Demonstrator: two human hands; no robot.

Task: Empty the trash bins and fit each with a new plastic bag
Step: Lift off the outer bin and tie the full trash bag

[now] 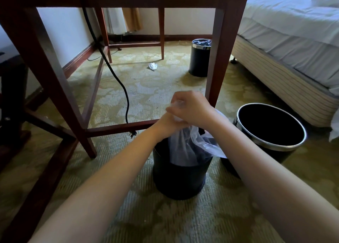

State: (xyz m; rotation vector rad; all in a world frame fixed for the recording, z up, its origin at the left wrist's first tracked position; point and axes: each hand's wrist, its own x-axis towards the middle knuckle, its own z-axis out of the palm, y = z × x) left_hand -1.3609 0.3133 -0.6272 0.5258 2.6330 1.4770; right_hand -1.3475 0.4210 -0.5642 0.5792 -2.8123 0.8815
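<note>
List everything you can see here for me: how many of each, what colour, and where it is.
near bin: 1, black, on the carpet between the arms
plastic bag: 1, clear, rising out of the near bin
right bin: 1, black with a silver rim, beside the bed, no bag seen in it
far bin: 1, black with a silver rim, lined with plastic, behind the table leg
crumpled paper: 1, white, on the carpet under the table
cable: 1, black, hanging from the table to the floor
table: 1, reddish-brown wood, ahead
bed: 1, white bedding, right
carpet: green-yellow pattern, whole floor
curtains: white and tan, far wall
left hand: grips the bag's gathered top
right hand: grips the same top, over the left
</note>
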